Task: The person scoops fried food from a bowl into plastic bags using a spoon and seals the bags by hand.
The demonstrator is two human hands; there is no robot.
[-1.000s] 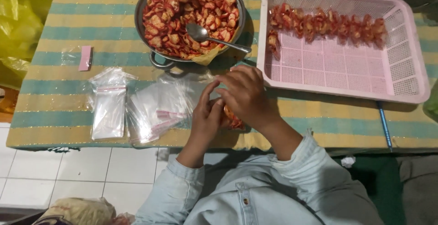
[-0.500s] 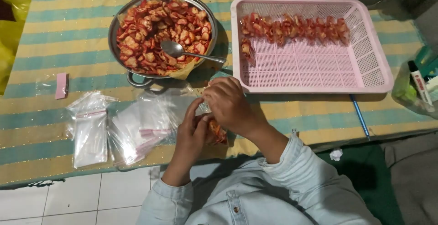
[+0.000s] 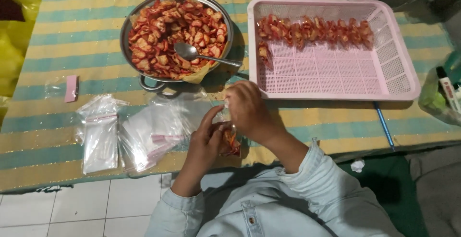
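Filled snack bag (image 3: 230,141) in hands; clear bags (image 3: 101,133) left.

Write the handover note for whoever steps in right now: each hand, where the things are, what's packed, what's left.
Left hand: holds a small clear bag of red snack pieces from below, at the mat's near edge.
Right hand: pinches the top of the same bag.
Metal pan: on the striped mat, heaped with red snack pieces, spoon resting in it.
Pink tray: right of the pan, one row of filled bags along its far side and one more bag below the row's left end.
Empty clear bags: piled left of the hands.
Done: the bags in the tray. Left: the bag in hand, plus the pan's contents.
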